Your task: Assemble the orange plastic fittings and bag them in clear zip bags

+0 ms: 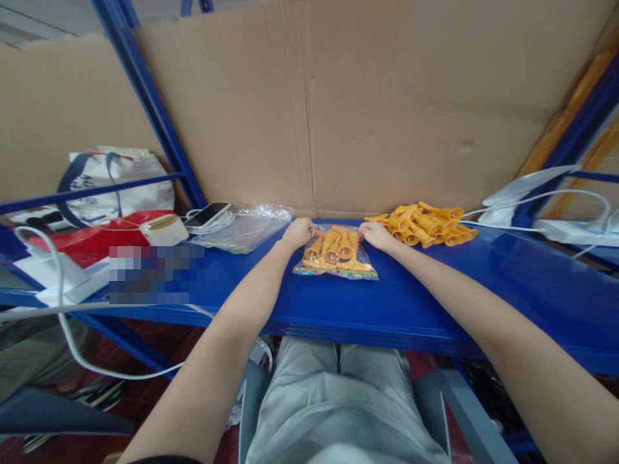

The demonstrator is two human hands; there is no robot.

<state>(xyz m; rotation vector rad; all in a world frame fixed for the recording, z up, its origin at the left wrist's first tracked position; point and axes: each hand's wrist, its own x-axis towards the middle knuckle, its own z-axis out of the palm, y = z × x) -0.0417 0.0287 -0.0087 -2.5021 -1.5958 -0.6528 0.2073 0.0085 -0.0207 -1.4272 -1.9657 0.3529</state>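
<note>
A clear plastic bag (337,265) with a colourful printed strip along its near edge lies on the blue table. Inside it are several orange plastic horns (331,246), their round flared ends facing me. At the bag's far left corner, my left hand (298,232) is closed with fingers pinching the plastic. My right hand (376,234) pinches the far right corner in the same way. Just beyond my right hand lies a loose pile of orange horns (425,224), partly behind that hand.
Flat clear bags (244,233) lie left of my hands, beside a phone (209,215) and coiled white cable. Farther left are a white charger (164,230), a red package (104,235) and a cloth bag (120,183). Cardboard (367,109) stands behind the blue table (314,312).
</note>
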